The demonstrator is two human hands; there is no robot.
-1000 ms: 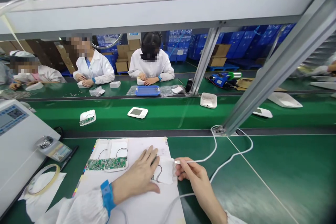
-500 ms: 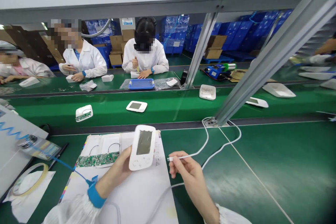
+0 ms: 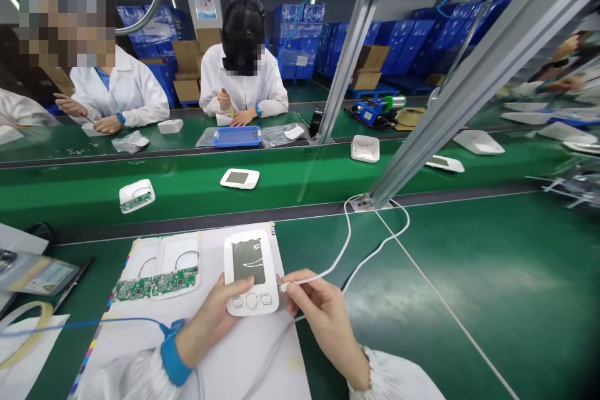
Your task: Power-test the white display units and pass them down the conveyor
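Note:
My left hand (image 3: 222, 306) grips a white handheld device (image 3: 250, 272) with a grey screen and several buttons, its thumb lying over the screen's lower edge. A blue wrist strap circles that wrist. Pinched in my right hand (image 3: 319, 303) is the plug end of a white cable (image 3: 345, 240), at the device's right side. Whether the plug sits inside a port cannot be made out. Left of the device, white housings with green circuit boards (image 3: 157, 285) and black wires lie on a white paper sheet (image 3: 197, 350).
Beyond the bench runs a green conveyor belt (image 3: 187, 185) carrying white housings and a screened device (image 3: 240, 179). A metal post (image 3: 450, 94) slants up on the right. Tape (image 3: 44, 340) lies at left. Co-workers in white coats sit across, near a blue tray (image 3: 237, 136).
The device has turned more upright and faces me, with my left thumb now on its front. My right hand has brought the cable plug left to the device's side. The view has shifted.

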